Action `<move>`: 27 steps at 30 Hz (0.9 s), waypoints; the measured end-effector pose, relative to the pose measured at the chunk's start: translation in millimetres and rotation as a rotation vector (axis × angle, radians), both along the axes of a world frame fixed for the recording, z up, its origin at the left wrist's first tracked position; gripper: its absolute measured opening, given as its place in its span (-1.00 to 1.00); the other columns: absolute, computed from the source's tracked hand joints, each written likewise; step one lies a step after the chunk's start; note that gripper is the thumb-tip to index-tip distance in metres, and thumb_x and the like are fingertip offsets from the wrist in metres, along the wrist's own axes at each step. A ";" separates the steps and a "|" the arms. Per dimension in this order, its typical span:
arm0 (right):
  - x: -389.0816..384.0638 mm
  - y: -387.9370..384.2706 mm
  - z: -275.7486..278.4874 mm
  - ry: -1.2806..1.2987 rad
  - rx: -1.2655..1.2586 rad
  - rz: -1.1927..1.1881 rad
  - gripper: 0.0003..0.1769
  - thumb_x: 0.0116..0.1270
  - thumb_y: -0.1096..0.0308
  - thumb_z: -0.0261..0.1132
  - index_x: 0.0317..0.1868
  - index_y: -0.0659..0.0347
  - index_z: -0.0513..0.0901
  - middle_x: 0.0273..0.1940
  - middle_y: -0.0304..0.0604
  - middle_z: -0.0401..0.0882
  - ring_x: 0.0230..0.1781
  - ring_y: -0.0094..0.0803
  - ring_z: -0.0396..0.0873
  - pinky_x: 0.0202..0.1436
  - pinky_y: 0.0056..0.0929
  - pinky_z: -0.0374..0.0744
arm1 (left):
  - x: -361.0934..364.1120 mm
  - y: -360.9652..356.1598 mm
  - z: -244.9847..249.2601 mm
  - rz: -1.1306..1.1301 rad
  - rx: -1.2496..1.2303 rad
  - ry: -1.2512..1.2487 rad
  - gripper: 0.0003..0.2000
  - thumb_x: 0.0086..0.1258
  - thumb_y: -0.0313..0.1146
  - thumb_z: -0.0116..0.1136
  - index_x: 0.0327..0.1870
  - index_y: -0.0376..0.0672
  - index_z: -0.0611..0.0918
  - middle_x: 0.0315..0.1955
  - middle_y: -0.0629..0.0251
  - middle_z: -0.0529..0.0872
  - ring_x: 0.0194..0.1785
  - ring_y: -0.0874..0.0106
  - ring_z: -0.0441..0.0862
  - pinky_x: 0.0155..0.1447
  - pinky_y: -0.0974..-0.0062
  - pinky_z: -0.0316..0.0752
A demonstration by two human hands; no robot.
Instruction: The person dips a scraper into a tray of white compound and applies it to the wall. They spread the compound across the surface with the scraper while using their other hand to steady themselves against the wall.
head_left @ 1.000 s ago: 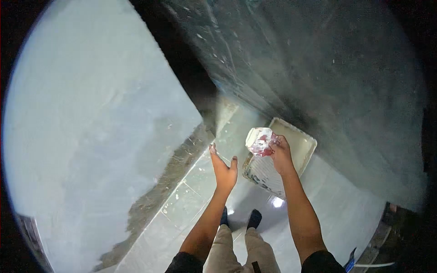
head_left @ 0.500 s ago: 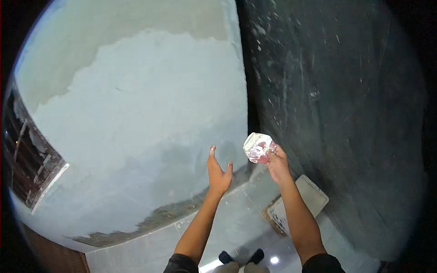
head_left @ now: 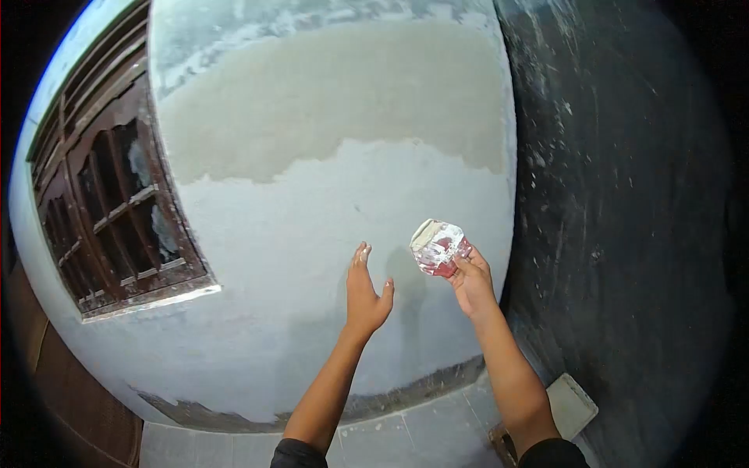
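In front of the wall, my right hand [head_left: 472, 285] grips a small, many-sided red scraper [head_left: 446, 264] by its lower right edge. White putty is smeared over its face, and a cream-coloured lump sits along the upper left side. My left hand [head_left: 367, 296] is raised to the left of it, apart from the scraper. Its fingers point up, the thumb stands away from them, and whitish smears mark the fingertips. Behind both hands stands the pale wall [head_left: 265, 226], with a beige patch [head_left: 335, 93] across its upper part.
A brown wooden window with bars [head_left: 117, 210] is set in the wall at left. On the right rises a dark, scuffed surface [head_left: 624, 195]. A pale rectangular slab or lid [head_left: 572, 407] lies low by my right forearm. Grey tiles [head_left: 374, 441] cover the floor.
My view has tilted up and turned left, bringing more window and upper wall into sight; my feet have left the picture. The right hand still holds the scraper, and the left stays open.
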State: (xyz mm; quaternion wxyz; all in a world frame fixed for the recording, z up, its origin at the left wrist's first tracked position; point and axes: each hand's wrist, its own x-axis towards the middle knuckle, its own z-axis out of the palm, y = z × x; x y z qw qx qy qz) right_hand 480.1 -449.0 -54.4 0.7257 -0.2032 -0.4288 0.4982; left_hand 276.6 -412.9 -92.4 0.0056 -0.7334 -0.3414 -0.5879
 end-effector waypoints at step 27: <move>-32.1 90.0 -29.6 -0.034 0.470 -0.429 -0.67 0.46 0.57 0.00 0.18 0.41 0.48 0.00 -0.02 0.63 -0.02 -0.35 0.64 0.10 -0.37 0.58 | -44.9 36.9 8.9 0.401 0.499 0.461 -0.32 0.13 -0.44 0.16 0.37 -0.22 0.28 0.43 0.00 0.24 0.48 -0.02 0.16 0.48 0.05 0.09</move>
